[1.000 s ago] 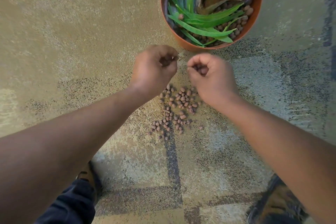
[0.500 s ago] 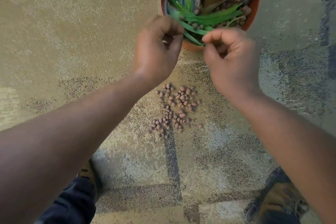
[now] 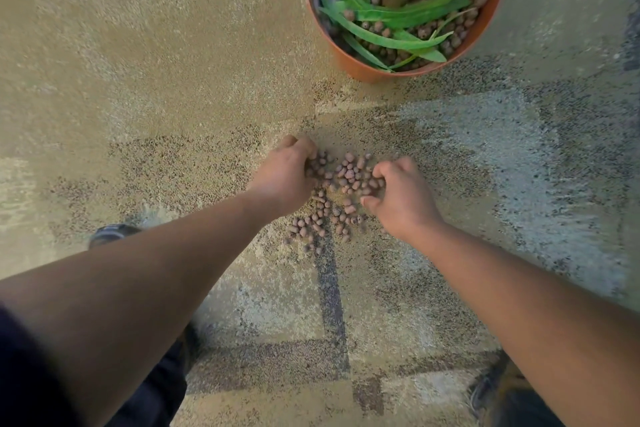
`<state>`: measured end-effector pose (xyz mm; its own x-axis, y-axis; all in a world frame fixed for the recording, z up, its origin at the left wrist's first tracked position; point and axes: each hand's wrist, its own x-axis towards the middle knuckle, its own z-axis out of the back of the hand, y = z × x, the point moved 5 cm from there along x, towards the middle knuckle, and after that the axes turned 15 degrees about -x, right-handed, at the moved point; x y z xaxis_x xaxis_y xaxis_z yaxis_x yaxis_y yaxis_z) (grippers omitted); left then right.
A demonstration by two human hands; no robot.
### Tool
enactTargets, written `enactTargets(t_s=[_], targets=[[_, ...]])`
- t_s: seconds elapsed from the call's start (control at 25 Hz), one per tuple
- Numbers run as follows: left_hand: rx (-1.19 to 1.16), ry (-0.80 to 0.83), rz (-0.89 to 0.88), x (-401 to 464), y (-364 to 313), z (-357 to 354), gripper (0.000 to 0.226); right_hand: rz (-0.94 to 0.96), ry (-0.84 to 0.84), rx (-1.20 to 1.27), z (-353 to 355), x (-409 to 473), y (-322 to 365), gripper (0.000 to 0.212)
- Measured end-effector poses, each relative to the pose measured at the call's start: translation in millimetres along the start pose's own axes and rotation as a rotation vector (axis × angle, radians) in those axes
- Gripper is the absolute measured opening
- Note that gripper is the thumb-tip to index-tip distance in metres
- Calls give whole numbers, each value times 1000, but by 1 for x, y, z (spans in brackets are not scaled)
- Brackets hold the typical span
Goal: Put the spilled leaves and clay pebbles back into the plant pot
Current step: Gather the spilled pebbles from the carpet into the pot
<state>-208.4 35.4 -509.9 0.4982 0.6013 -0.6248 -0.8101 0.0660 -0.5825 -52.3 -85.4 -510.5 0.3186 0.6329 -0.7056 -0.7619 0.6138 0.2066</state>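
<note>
Brown clay pebbles (image 3: 346, 177) lie in a loose heap on the carpet in the middle of the head view. My left hand (image 3: 284, 177) rests against the heap's left edge, fingers curled into the pebbles. At the right edge, my right hand (image 3: 403, 196) is curled the same way, with pebbles at its fingertips. The terracotta plant pot (image 3: 358, 69) stands beyond the heap at the upper right. Inside it are the plant, loose green leaves (image 3: 391, 42) and more pebbles. No loose leaf shows on the carpet.
The floor is a mottled tan and grey carpet (image 3: 173, 80) with dark lines. My left shoe (image 3: 110, 234) shows beside my left forearm, and my right shoe (image 3: 491, 388) sits at the bottom right. Dark trousers fill the bottom left corner.
Both hands were closed and raised to the pot's rim half a second ago. They have come back down to the heap and now curl into the pebbles from both sides.
</note>
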Motion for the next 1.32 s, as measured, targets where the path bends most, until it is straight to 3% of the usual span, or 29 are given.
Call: enactTargets(t_s=[0.08, 0.24, 0.44, 0.64, 0.88, 1.0, 1.16, 1.32], targets=[[36, 13, -15, -4, 1, -2, 32, 13, -38, -1, 0, 1, 2, 20], [86, 35, -73, -6, -2, -2, 19, 110, -86, -56, 0, 0, 9, 25], [86, 6, -88, -8, -2, -3, 24, 99, -117, -73, -4, -1, 6, 18], [10, -72, -1, -14, 4, -8, 21, 24, -108, -79, -6, -3, -5, 32], [-207, -127, 114, -10, -13, 7, 18, -70, -127, 352, 28, -18, 12, 20], [-465, -278, -6, -10, -54, 41, 21, 29, -286, 608, 81, -28, 38, 20], [-732, -441, -331, -5, -121, 94, 23, 82, -520, 856, 150, -20, 49, 20], [-709, -472, -320, 19, -145, 110, 24, -2, -508, 935, 167, 7, 48, 17]])
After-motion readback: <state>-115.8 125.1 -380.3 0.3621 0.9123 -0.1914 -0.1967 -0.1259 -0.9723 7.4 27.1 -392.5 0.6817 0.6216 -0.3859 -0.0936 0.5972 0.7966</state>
